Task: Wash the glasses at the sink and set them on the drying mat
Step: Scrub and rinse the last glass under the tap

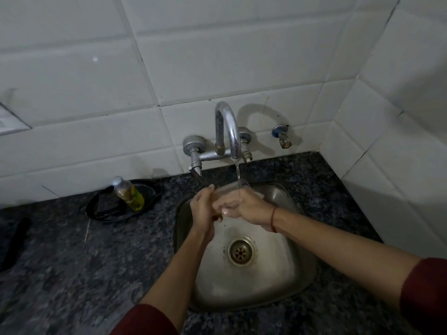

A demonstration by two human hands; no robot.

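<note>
Steel, dull and wet: the sink (305, 274) is let into my speckled dark stone desk (60, 262), with the drain (240, 252) at the middle of its bowl. Over the sink's far edge I hold the clear glass (229, 189) in both hands, tipped on its side, its mouth turned up to the right. My right hand (244, 205) is wrapped over the glass from the right, fingers curled round its wall. My left hand (203, 209) cups the closed end from the left, fingers rising along it. A red thread (274, 218) circles my right wrist, and dark red sleeves (425, 298) are pushed up both forearms.

Behind the sink, on the white tiled wall (217, 56), the chrome tap (227, 126) arches forward, and a thin stream of water (237, 170) falls from it onto the rim of the glass. Further right of the tap on that wall is a small valve (283, 139).

Left of the sink, against the wall, a black oval tray (151, 189) carries a bottle (128, 193) of yellow-green liquid, leaning, beside a dark sponge (106, 205). Far left of the sink, a black thing (14, 240) lies at the desk's edge; I cannot tell what it is.
</note>
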